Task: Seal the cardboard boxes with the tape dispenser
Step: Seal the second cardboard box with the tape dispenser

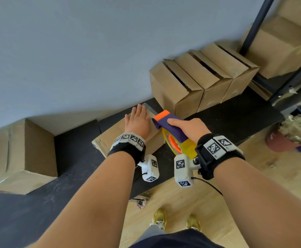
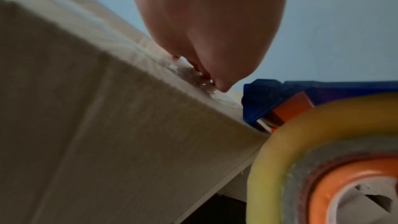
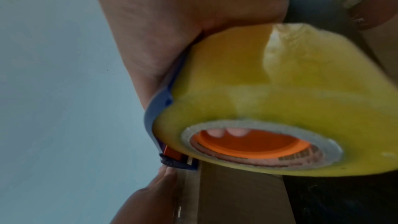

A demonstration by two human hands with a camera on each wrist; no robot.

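My left hand (image 1: 137,120) lies flat on the box (image 1: 110,135) to pin its flaps, my right hand (image 1: 189,128) grips the tape dispenser (image 1: 171,133) at the box's top (tape (image 1: 150,109) trailing ahead), unsealed boxes (image 1: 199,77) waiting behind.

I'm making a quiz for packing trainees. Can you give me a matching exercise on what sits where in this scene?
Things:
1. left hand
2. right hand
3. row of three boxes
4. lone box

States or places:
A. against the wall, flaps untaped
B. far left on the dark table
C. flat on the box being sealed
D. grips the tape dispenser

Pairs: 1-C, 2-D, 3-A, 4-B
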